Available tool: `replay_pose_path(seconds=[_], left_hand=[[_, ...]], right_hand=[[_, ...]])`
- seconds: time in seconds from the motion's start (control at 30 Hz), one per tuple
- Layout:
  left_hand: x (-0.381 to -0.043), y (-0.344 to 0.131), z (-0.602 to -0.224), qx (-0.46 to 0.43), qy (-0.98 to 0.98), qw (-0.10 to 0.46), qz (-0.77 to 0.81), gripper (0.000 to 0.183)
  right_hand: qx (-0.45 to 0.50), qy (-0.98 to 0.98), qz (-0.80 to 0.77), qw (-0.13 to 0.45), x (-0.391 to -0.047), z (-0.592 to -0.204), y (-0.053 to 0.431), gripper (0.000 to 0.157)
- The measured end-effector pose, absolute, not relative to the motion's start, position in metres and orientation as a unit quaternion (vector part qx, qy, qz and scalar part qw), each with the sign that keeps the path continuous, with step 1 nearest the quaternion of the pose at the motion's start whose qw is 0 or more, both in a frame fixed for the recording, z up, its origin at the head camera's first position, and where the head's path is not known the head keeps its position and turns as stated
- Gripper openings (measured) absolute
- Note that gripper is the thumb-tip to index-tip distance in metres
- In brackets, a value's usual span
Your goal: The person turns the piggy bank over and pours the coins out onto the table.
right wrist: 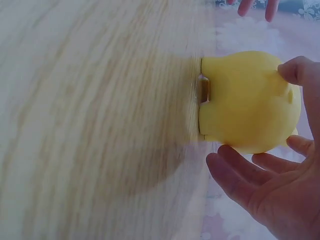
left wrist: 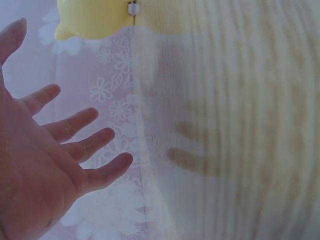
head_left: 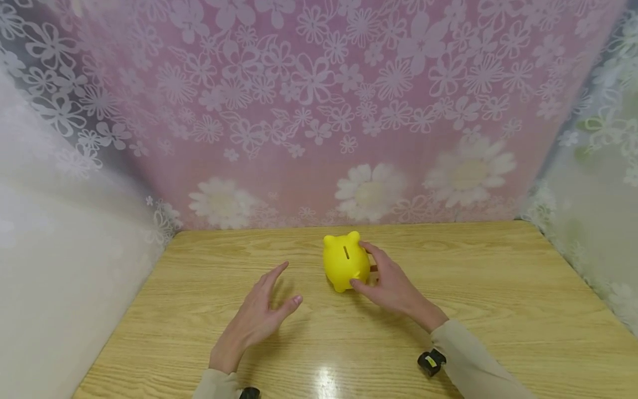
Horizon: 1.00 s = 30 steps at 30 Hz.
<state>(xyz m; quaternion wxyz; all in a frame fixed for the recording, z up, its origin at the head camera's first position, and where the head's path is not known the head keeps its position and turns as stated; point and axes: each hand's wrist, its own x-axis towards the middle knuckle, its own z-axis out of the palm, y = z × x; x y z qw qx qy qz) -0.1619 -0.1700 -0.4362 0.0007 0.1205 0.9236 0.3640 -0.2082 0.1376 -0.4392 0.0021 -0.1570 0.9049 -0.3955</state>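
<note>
A yellow piggy bank with a dark coin slot on top stands on its feet on the wooden table. My right hand holds it from the right, thumb near its tail and fingers around its far side. In the right wrist view the thumb touches the piggy bank, with the other fingers along its side. To the left, apart from it, my left hand hovers over the table with fingers spread and nothing held. The left wrist view shows that palm and part of the piggy bank.
The wooden table reaches a pink flowered cloth at the back. Pale cloth hangs at the left, flowered cloth at the right. A small black device is on the right wrist.
</note>
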Motion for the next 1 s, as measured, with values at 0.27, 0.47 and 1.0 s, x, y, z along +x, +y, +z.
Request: replay_pose_path(seconds=[0.27, 0.47, 1.0], left_hand=[[-0.163, -0.167, -0.437, 0.119, 0.921, 0.009, 0.371, 0.078], [-0.164, -0.158, -0.433, 0.129, 0.901, 0.003, 0.414, 0.072], [-0.187, -0.127, -0.426, 0.174, 0.852, 0.126, 0.477, 0.089]], right_hand=[[-0.184, 0.873, -0.449, 0.042, -0.209, -0.437, 0.146, 0.073], [-0.233, 0.848, -0.471, 0.064, -0.21, -0.435, 0.153, 0.065], [-0.204, 0.845, -0.492, 0.049, -0.205, -0.437, 0.161, 0.059]])
